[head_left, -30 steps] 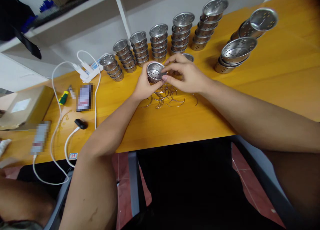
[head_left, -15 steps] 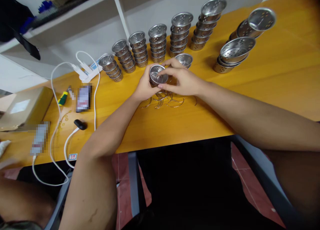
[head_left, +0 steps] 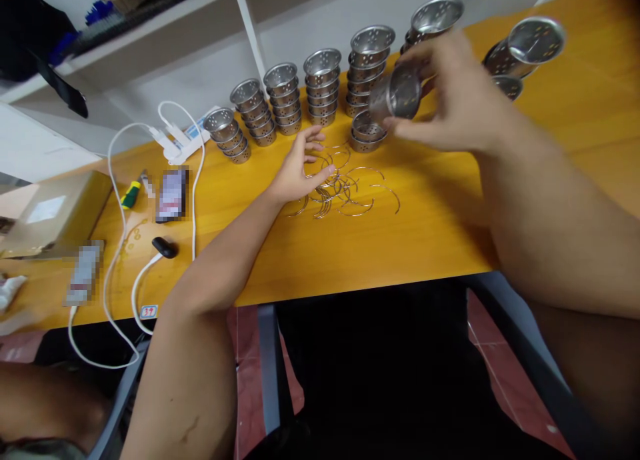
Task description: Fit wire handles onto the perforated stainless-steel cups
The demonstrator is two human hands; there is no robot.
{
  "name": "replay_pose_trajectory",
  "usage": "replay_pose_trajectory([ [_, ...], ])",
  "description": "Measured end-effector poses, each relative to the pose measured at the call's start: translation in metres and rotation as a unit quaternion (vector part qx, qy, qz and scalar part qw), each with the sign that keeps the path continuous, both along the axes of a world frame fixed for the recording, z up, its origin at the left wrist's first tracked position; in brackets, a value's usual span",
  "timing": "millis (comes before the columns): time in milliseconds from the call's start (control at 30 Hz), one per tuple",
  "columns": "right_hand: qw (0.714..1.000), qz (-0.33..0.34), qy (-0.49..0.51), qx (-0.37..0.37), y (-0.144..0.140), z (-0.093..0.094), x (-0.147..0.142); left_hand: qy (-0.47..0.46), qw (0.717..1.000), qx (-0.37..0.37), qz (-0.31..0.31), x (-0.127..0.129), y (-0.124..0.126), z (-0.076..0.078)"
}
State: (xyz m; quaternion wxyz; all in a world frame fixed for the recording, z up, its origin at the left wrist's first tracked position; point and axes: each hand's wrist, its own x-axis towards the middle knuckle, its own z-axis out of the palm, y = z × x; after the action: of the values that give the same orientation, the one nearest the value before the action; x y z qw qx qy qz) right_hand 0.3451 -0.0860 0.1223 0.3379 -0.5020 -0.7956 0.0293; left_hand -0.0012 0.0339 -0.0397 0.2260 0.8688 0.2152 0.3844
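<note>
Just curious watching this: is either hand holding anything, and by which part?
The right hand holds a perforated metal cup by its side wall. The left hand holds nothing.

Head view, steeply down, near table (head_left: 425, 240)

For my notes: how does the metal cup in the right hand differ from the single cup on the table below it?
The held cup is lifted and tipped sideways in the right hand; the loose cup sits upright on the table, untouched. Both are perforated steel.
</note>
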Motion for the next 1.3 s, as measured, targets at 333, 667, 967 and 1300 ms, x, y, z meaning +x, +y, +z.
replay_pose_trajectory([
  [333, 0.968, -0.223, -0.092, -0.066, 0.002, 0.004, 0.006, -0.022, 1.0, -0.006, 0.0, -0.004, 0.007, -0.009],
  [667, 0.93, -0.211, -0.244, -0.177, 0.022, -0.014, -0.001, -0.003, 1.0, -0.008, 0.008, -0.003, 0.001, -0.003],
  [967, 0.904, -0.242, -0.283, -0.209, 0.024, -0.017, -0.02, -0.003, 1.0, -0.026, 0.009, -0.003, -0.003, 0.001],
  [1300, 0.96, -0.155, -0.202, -0.114, 0.017, -0.014, -0.017, 0.012, 0.999, -0.027, 0.02, -0.002, -0.008, 0.008],
])
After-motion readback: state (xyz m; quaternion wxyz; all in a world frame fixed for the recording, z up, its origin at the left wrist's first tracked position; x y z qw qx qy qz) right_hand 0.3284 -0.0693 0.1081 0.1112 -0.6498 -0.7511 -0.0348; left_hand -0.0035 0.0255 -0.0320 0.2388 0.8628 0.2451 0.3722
